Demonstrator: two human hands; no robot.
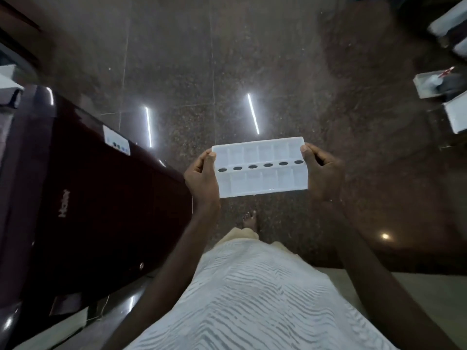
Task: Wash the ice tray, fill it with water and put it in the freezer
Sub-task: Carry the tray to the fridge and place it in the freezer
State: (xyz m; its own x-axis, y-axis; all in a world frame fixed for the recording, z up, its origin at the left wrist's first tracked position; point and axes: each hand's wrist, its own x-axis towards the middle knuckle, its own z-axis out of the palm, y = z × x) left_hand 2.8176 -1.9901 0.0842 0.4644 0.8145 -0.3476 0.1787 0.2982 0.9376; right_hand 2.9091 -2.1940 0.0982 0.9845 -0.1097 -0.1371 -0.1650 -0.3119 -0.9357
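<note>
White plastic ice tray (261, 168); glossy maroon fridge (101, 198); polished speckled stone floor (278, 59).

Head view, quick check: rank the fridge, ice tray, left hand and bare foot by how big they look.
1. fridge
2. ice tray
3. left hand
4. foot, mostly hidden by clothing and farther from the camera, so its rank is unsure.
</note>
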